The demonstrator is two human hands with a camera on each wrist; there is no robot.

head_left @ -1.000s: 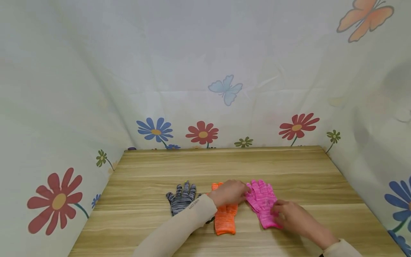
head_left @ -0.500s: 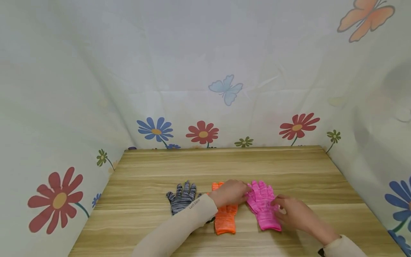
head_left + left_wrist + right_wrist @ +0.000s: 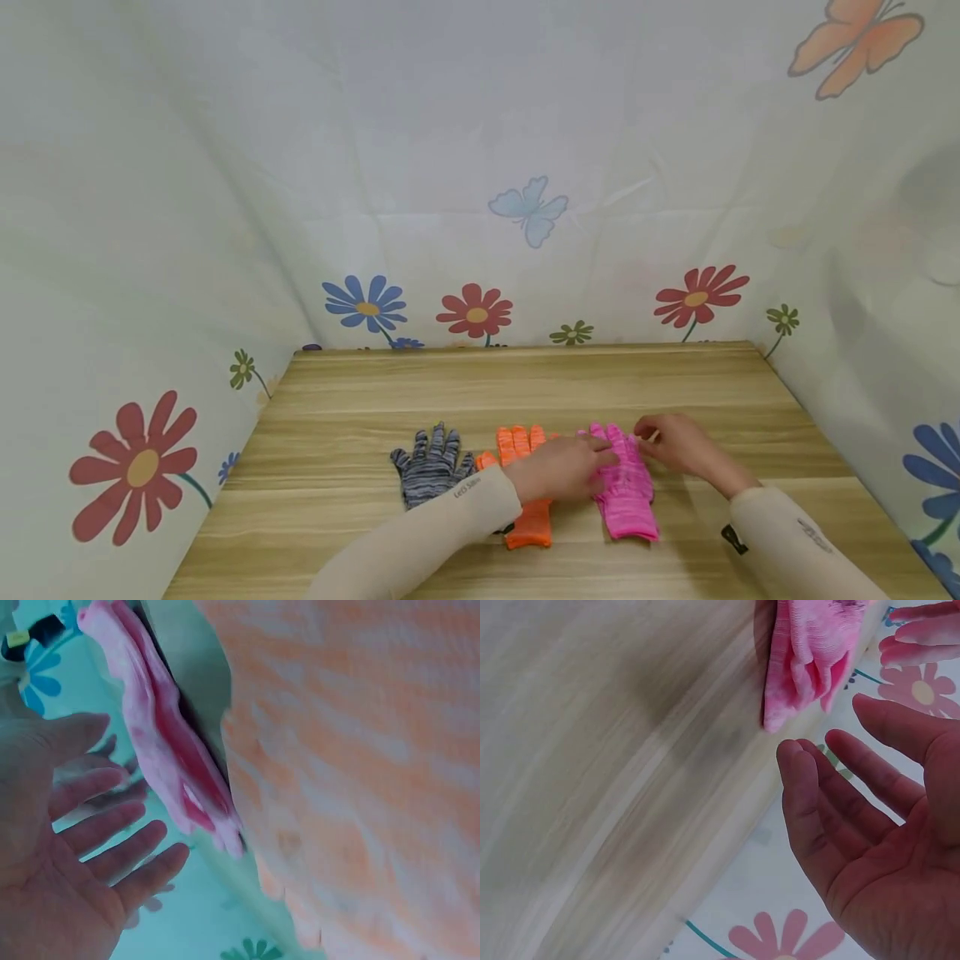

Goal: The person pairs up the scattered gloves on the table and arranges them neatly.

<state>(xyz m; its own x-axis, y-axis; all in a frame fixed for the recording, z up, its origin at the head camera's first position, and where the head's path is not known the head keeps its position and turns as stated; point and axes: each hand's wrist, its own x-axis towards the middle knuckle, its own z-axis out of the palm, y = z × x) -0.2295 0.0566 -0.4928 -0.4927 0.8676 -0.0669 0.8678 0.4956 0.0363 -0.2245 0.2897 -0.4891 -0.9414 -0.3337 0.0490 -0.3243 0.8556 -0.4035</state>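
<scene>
A pink knit glove pair (image 3: pixel 628 500) lies on the wooden table with its fingers pointing away from me. My left hand (image 3: pixel 566 468) reaches across the orange gloves (image 3: pixel 529 527), its fingertips over the pink pair's left side. In the left wrist view that hand's fingers (image 3: pixel 124 825) are spread and hold nothing. Beside the pink glove fingertips is my right hand (image 3: pixel 678 446), its fingers loosely bent. The right wrist view shows nothing between its thumb and fingers, apart from the pink cloth. My left forearm and hand cover part of the orange gloves.
Grey-black striped gloves (image 3: pixel 429 477) lie left of the orange ones, partly under my left sleeve (image 3: pixel 427 533). The wooden table (image 3: pixel 525 379) ends at a white curtain (image 3: pixel 420 167) printed with flowers and butterflies.
My right hand has gone from the pink cuff up to beside the glove fingertips. My left hand has shifted right and nearer to me. The pink gloves have turned slightly, their cuff moving right.
</scene>
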